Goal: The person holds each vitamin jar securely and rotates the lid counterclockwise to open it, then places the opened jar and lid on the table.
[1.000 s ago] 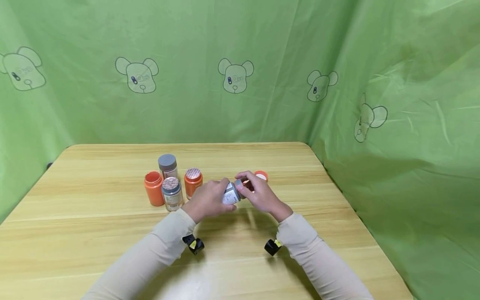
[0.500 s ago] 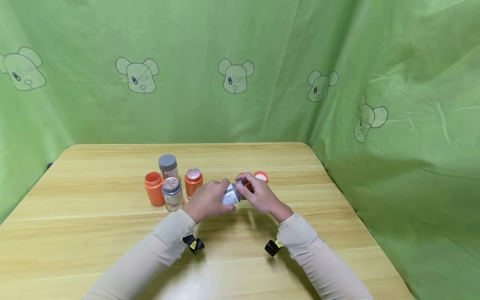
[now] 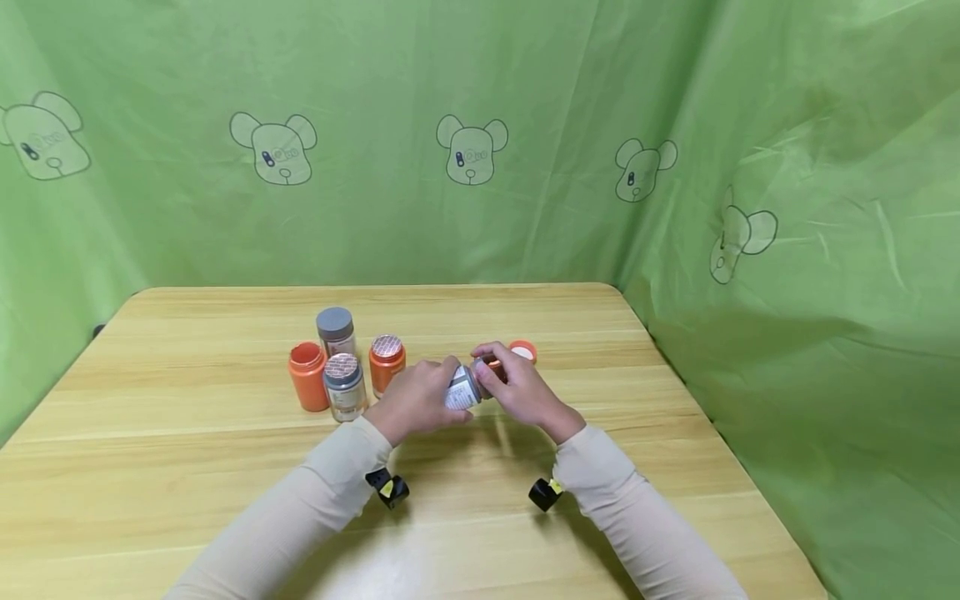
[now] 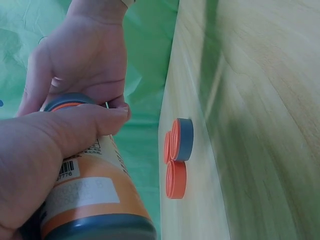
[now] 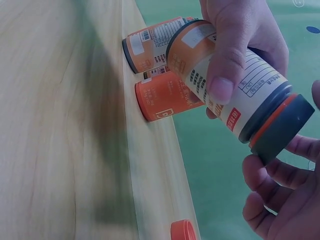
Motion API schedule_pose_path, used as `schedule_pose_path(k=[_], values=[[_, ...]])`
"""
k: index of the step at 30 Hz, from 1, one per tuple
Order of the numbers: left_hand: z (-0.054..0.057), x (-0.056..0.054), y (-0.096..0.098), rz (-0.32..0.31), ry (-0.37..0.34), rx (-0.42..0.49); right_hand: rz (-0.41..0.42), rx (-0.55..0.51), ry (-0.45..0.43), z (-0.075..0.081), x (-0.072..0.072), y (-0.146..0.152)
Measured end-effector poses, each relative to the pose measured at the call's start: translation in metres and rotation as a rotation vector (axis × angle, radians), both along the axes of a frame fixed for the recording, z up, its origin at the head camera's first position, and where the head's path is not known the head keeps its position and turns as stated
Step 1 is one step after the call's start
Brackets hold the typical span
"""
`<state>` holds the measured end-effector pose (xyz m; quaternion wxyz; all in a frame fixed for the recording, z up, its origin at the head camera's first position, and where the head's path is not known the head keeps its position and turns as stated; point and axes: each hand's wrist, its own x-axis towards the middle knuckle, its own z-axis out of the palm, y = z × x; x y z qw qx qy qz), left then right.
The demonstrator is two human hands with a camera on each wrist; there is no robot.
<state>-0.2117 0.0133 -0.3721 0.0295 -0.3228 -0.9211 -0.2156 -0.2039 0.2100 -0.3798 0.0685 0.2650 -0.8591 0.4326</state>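
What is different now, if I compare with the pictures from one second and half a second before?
Very little: the fingers of the right hand seem to shift slightly at the cap, too little to tell which way. Nothing was newly gripped or released. The left hand still holds the tilted bottle; the standing jars look unmoved.

Bright, even light fills the head view, with pale glare on the near desk (image 3: 465,550) and soft shadows beneath the sleeves (image 3: 300,500). Both wrist views look dimmer, hazier, with broad blurred shadows.
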Motion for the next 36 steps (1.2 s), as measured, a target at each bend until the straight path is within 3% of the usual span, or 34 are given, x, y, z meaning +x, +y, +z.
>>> schedule_pose_path(k=[9, 20, 36], values=[[0.0008, 0.0004, -0.0003, -0.006, 0.003, 0.001, -0.010, 0.025, -0.037, 0.0017, 0.0015, 0.0005], [0.0011, 0.0005, -0.0004, -0.003, -0.005, 0.000, -0.018, 0.039, 0.013, 0.0019, 0.0009, 0.0014], [0.0031, 0.0015, -0.0007, 0.005, -0.011, -0.002, -0.003, 0.047, -0.014, 0.0039, 0.0036, 0.0009]])
